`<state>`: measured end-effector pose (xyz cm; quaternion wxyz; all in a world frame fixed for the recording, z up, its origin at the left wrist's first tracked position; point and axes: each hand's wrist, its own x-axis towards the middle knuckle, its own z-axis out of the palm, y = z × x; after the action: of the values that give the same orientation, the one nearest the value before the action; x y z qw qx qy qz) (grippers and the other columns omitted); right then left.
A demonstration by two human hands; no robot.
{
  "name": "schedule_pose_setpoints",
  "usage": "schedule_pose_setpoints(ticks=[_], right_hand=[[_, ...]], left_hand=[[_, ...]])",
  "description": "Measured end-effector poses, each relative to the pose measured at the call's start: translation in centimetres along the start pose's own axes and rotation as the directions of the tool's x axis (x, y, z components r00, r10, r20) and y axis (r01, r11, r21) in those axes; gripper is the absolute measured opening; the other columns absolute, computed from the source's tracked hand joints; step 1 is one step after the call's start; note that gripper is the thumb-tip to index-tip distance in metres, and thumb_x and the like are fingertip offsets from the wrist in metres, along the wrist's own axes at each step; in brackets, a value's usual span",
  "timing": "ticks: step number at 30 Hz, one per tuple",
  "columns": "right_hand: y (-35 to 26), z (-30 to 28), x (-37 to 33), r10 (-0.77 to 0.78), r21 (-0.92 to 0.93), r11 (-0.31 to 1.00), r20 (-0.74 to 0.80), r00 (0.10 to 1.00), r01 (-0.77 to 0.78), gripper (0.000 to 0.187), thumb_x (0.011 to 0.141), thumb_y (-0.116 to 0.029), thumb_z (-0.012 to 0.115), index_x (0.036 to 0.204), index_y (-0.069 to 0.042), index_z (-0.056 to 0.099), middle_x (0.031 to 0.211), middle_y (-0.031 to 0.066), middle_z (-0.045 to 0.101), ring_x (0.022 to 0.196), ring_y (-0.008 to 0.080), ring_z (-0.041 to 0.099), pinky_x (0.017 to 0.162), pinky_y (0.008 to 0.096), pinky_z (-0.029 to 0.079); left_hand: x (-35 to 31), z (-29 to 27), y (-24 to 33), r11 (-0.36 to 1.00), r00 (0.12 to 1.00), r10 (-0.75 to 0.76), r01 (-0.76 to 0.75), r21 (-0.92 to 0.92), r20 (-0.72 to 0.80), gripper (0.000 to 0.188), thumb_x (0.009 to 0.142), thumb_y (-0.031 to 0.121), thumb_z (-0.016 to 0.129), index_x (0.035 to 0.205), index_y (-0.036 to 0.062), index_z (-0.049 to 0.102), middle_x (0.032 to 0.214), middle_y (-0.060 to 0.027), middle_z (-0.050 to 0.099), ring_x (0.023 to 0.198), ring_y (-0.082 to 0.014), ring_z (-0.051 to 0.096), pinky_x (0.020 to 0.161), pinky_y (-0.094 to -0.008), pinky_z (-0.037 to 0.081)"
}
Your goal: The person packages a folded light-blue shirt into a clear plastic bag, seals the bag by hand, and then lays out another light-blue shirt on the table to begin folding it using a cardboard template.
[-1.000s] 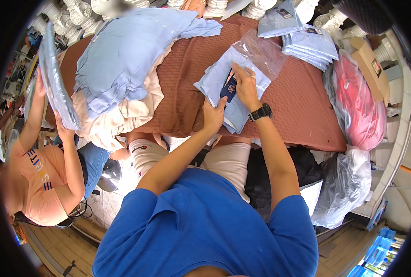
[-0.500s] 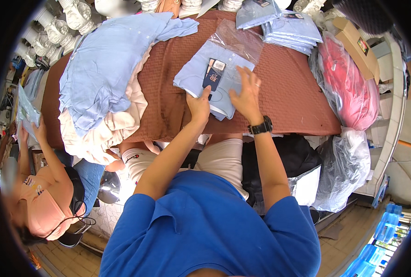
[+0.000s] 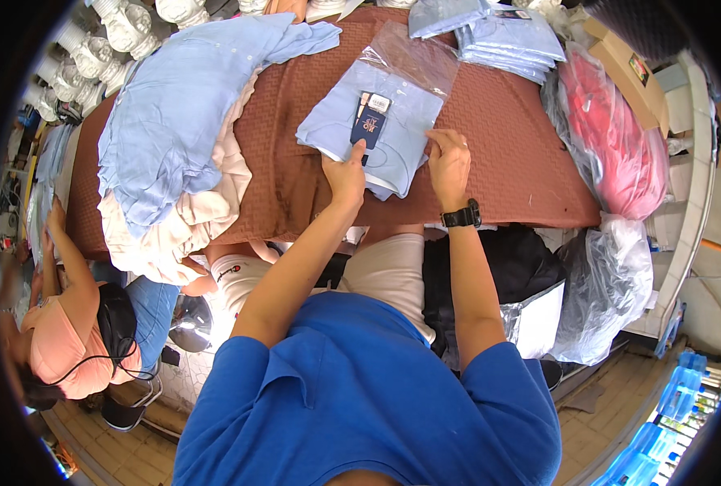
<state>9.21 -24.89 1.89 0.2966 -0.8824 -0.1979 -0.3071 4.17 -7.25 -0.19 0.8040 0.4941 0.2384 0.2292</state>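
Observation:
A folded light-blue shirt [image 3: 401, 117] lies in a clear plastic bag [image 3: 420, 61] on the brown-covered table, the bag's loose end pointing to the far side. On the shirt's front is a dark blue hang tag [image 3: 369, 121] with a white label at its top. My left hand [image 3: 346, 176] grips the shirt's near edge, thumb on top just below the tag, fingers hidden underneath. At the shirt's right edge is my right hand [image 3: 450, 162], fingers bent together in a pinch; whatever is between the fingertips is too small to make out.
Loose light-blue shirts [image 3: 184, 105] are heaped over cream cloth [image 3: 215, 219] at left. Packed shirts [image 3: 510, 49] are stacked at the far right, near a bagged red bundle [image 3: 616, 146] and a cardboard box [image 3: 632, 73]. Another person [image 3: 77, 324] works at the left.
My right hand's spread fingers have closed together and moved down to the shirt's right edge. My left hand keeps its grip. The person at left has lowered the packed shirt they held up.

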Motion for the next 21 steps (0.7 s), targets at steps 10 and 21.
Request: schedule_pose_setpoints(ticks=[10,21], right_hand=[[-1.4,-0.7,-1.7,0.389,0.268,0.886,0.009,0.921,-0.377,0.024,0.092,-0.002,0.065,0.115,0.003,0.066,0.096,0.0173,0.072,0.089,0.0275,0.070,0.078,0.0379,0.056],[-2.6,3.1,-5.0,0.725,0.514,0.383,0.348,0.594,-0.768,0.035,0.099,-0.024,0.068,0.115,0.008,0.066,0.101,0.0106,0.071,0.087,0.0135,0.065,0.076,0.0270,0.052]], left_hand=[[1.1,0.4,-0.8,0.999,0.999,-0.032,0.032,-0.012,-0.022,0.060,0.085,0.000,0.078,0.138,-0.0043,0.048,0.130,-0.0141,0.063,0.114,-0.0232,0.062,0.100,-0.0345,0.047],[1.6,-2.1,-1.2,0.960,0.955,-0.277,0.280,-0.010,0.107,0.062,0.087,0.004,0.079,0.139,-0.0023,0.046,0.133,-0.0140,0.060,0.121,-0.0232,0.059,0.101,-0.0362,0.048]])
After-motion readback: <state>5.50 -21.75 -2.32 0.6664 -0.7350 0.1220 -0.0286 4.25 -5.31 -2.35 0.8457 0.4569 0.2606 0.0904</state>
